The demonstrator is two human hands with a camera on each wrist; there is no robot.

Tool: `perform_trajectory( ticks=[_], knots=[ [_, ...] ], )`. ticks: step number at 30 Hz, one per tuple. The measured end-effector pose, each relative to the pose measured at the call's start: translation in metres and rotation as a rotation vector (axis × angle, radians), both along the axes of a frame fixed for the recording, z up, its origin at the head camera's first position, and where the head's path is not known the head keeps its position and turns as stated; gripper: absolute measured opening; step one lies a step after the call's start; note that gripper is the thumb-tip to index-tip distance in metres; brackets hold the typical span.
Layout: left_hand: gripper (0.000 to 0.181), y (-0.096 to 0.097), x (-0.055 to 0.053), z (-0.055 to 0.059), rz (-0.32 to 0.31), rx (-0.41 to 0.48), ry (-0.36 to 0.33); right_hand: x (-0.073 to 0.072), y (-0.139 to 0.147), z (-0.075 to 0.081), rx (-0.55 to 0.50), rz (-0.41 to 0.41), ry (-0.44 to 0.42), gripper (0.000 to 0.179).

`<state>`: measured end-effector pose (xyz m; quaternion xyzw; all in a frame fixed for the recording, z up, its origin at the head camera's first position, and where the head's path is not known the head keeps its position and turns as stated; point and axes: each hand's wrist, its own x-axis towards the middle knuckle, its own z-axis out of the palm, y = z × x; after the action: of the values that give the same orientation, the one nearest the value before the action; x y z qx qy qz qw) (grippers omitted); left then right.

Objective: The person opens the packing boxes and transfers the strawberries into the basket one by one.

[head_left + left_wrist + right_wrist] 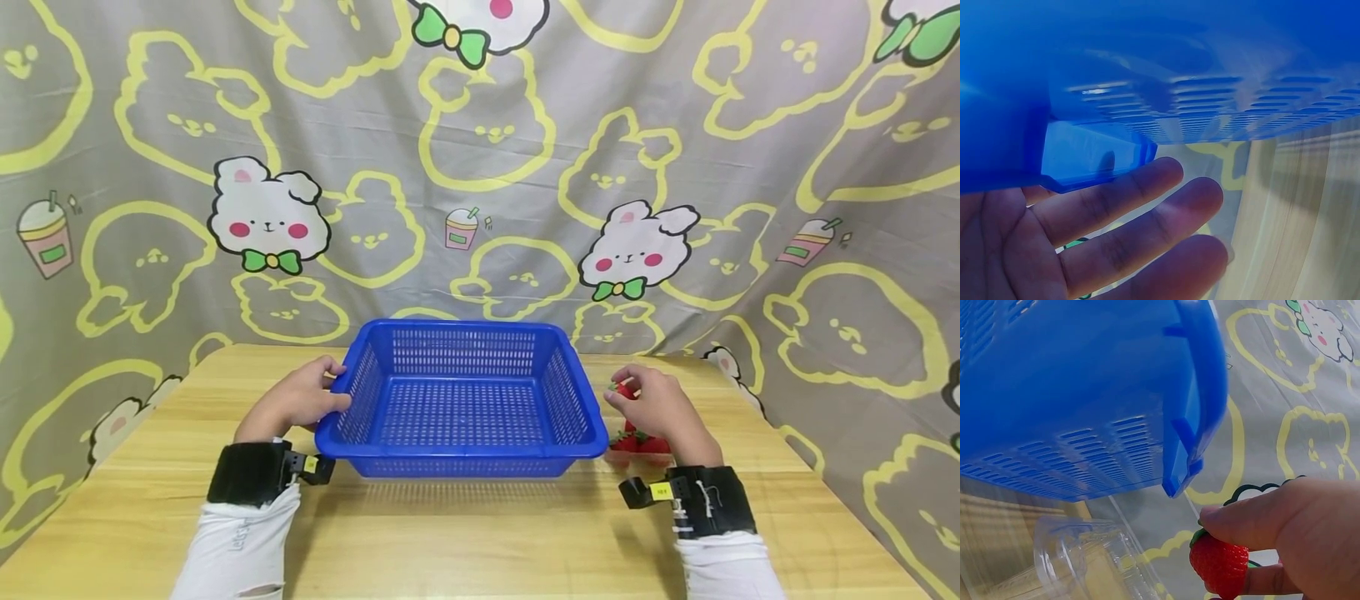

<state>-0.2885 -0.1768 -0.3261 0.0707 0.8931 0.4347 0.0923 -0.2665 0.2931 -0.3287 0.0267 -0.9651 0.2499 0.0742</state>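
A blue plastic basket (461, 451) with slotted walls stands on the wooden table, its inside bare. My left hand (303, 396) holds the basket's left rim, thumb on top. In the left wrist view the other fingers (1147, 244) stretch out below the rim. To the right of the basket, my right hand (656, 408) pinches a red strawberry (1219, 562) with green leaves between thumb and fingers. Below that hand, several more strawberries (637, 442) sit in a clear plastic box (626, 458), partly hidden by the hand.
The wooden table (465, 542) reaches back to a grey curtain (375, 150) printed with yellow outlines and white rabbits. The curtain also hangs along both sides. In the right wrist view, the clear box (1054, 544) stands close beside the basket's wall.
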Motion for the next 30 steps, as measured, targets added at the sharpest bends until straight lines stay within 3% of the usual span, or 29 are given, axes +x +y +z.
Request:
perform_trajectory(
  ticks=[30],
  knots=[
    [0.051, -0.0005, 0.0004, -0.0007, 0.003, -0.01, 0.005, 0.0027, -0.0089, 0.0078, 0.014, 0.044, 0.107, 0.03]
  ],
)
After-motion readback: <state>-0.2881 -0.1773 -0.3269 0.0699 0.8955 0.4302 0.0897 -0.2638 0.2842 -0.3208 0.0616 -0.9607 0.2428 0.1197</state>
